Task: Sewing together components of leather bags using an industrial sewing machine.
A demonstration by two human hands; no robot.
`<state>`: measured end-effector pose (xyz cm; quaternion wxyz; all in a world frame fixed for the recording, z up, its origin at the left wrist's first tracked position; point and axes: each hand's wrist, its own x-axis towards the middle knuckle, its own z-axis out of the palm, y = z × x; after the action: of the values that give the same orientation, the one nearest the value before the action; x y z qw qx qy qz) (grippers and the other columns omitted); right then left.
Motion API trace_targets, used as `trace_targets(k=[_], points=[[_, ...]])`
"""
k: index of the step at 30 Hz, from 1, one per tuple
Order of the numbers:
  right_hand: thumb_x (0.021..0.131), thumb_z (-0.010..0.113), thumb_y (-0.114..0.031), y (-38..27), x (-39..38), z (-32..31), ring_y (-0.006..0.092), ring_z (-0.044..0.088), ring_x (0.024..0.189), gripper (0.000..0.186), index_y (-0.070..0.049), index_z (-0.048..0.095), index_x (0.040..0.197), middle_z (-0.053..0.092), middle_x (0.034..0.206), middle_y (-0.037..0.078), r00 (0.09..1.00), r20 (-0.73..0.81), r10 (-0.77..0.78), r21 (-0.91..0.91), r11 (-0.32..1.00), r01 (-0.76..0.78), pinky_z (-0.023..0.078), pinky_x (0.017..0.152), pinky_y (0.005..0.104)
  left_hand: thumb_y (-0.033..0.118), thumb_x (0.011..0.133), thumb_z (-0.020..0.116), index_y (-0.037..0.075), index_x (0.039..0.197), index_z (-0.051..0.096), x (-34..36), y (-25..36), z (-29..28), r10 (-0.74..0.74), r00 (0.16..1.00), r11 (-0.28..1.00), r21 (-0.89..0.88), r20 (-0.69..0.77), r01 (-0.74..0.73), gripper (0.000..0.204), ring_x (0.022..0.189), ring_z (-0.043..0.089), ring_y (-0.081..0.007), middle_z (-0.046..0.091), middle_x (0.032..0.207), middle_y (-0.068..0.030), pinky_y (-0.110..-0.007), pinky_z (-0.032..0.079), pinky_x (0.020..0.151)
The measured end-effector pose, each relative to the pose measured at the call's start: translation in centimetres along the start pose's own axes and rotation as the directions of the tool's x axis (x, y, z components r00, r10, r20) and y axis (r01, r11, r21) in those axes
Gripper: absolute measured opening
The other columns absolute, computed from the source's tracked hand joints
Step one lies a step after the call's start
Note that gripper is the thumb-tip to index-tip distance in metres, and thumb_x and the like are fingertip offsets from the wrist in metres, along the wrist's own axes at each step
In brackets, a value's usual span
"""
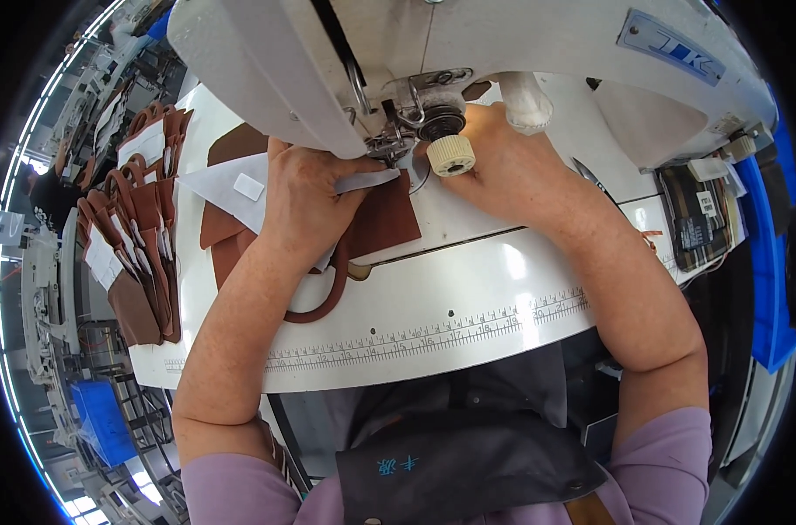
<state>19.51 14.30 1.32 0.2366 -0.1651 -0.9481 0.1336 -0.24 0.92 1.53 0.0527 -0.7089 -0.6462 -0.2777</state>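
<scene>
My left hand (306, 188) is closed on a reddish-brown leather bag piece (389, 217) by the presser foot (389, 144) of a white sewing machine (267, 74). A narrow pale strip (367, 181) sticks out from under its fingers. White lining (227, 188) with a small blank label lies left of this hand, and a rolled brown handle (335, 293) loops below it. Just right of the needle area, my right hand (503, 166) rests low, bent at the wrist. The cream tension knob (450, 156) and machine head cover most of its fingers, so its grip is hidden.
Stacked brown bag pieces with handles (140, 227) stand at the table's left. A printed ruler (433, 341) runs along the white table's front edge. Pointed snips (595, 178) lie right of my right wrist. Farther right are a dark striped packet (691, 214) and a blue bin (765, 262).
</scene>
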Motion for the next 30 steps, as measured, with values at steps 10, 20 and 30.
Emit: trace_targets(k=[10,20,30], points=[[0.092,0.071,-0.031,0.4,0.3,-1.8,0.0117,0.059,0.075,0.027,-0.005,0.069,0.1,0.066,0.08,0.002,0.979,0.087,0.186,0.708,0.679,-0.192,0.05,0.07,0.0278,0.004,0.072,0.078,0.01,0.093,0.08,-0.1,-0.1,0.3,-0.021,1.0,1.0,0.005,-0.021,0.021,0.022,0.09,0.067,-0.0288,0.074,0.094,-0.0086,-0.038,0.048,0.084],[0.102,0.059,-0.033,1.6,0.9,-1.1,0.0094,0.06,0.074,0.029,-0.005,0.066,0.102,0.069,0.09,0.003,0.994,0.09,0.061,0.871,0.479,-0.108,0.048,0.067,0.0261,0.002,0.076,0.076,0.008,0.098,0.079,0.0,-0.2,0.3,-0.012,1.0,1.0,0.003,0.004,0.012,0.023,0.071,0.07,-0.0264,0.073,0.079,-0.0132,-0.033,0.053,0.067],[0.102,0.056,-0.038,1.6,1.1,-0.6,0.009,0.059,0.069,0.035,-0.007,0.066,0.091,0.067,0.077,0.002,0.988,0.093,0.125,0.842,0.519,-0.145,0.047,0.066,0.0267,0.002,0.074,0.078,0.004,0.094,0.078,-0.3,0.5,0.0,-0.078,0.997,0.996,-0.039,0.027,0.079,0.02,0.069,0.071,-0.0255,0.074,0.081,-0.0149,-0.031,0.054,0.065]])
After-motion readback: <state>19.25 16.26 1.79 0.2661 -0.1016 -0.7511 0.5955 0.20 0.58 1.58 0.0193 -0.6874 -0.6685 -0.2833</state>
